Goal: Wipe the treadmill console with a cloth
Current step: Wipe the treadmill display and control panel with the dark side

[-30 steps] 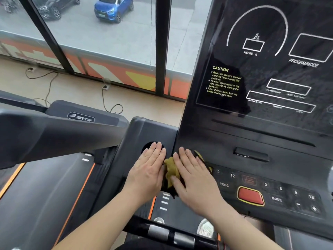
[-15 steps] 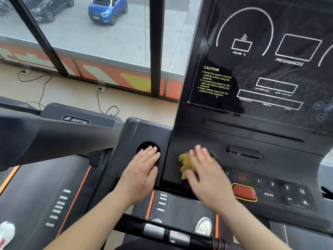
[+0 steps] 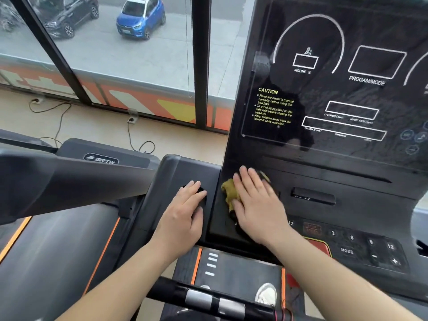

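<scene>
The black treadmill console [image 3: 342, 195] fills the right half of the view, with a glossy display above and a button row below. A crumpled yellow-green cloth [image 3: 229, 193] lies on the console's lower left part. My right hand [image 3: 257, 202] lies flat on the cloth with straight fingers, covering most of it. My left hand [image 3: 185, 216] rests flat over the round cup holder [image 3: 203, 198] on the console's left wing, fingers straight, apart from the cloth.
A second treadmill's dark arm [image 3: 69, 181] crosses the left side. The handlebar with metal sensors [image 3: 215, 302] runs along the bottom, above the belt and a white shoe [image 3: 266, 295]. Button row [image 3: 370, 249] and a red stop button [image 3: 319, 246] sit right of my wrist. Windows and floor cables lie ahead.
My right hand has slid the cloth up the console's lower left panel, away from the button row. My left hand stays on the cup holder area.
</scene>
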A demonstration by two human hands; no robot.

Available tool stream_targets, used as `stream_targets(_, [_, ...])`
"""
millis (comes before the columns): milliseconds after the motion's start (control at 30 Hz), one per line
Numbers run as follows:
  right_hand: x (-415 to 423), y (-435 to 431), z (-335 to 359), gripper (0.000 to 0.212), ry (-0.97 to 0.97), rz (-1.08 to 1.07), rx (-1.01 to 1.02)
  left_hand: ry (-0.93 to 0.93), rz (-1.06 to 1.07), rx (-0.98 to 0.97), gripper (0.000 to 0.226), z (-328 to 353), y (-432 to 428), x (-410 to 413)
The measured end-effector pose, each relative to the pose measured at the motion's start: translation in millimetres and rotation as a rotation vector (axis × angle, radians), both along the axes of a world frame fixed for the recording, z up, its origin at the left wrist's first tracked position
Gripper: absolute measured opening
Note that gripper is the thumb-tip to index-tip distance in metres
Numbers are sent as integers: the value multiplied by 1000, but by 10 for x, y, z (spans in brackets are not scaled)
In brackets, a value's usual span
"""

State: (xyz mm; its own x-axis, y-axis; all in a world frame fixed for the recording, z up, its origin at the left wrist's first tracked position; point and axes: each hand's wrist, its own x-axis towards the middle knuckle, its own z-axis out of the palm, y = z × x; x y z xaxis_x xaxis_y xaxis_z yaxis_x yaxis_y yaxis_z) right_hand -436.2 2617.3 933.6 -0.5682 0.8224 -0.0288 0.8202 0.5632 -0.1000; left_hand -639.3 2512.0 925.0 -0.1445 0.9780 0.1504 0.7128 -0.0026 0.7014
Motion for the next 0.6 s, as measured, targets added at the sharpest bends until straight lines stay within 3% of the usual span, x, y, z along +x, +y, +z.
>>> stream_targets(67, [-118,63,20,66,-13,-65,49,13,-10,11,46,46,6,-7])
stream_targets(167, [-340,-96,-53,67,100,-134,-31,17,13,38,46,84,-16,-39])
stream_targets(333, [-360,-544,-115,65,168,29,-99,59,46,76,39,39,-96,25])
stream_targets(467, [7,-500,15,65,186,90,-225,99,-198,143,50,24,-95,436])
stream_targets(533, [199,-454,119,72,307,36,-374,141,-325,136,60,20,-54,656])
stream_targets(600, [415,-471,231,72,573,-101,-478,204,-366,100,63,25,7,832])
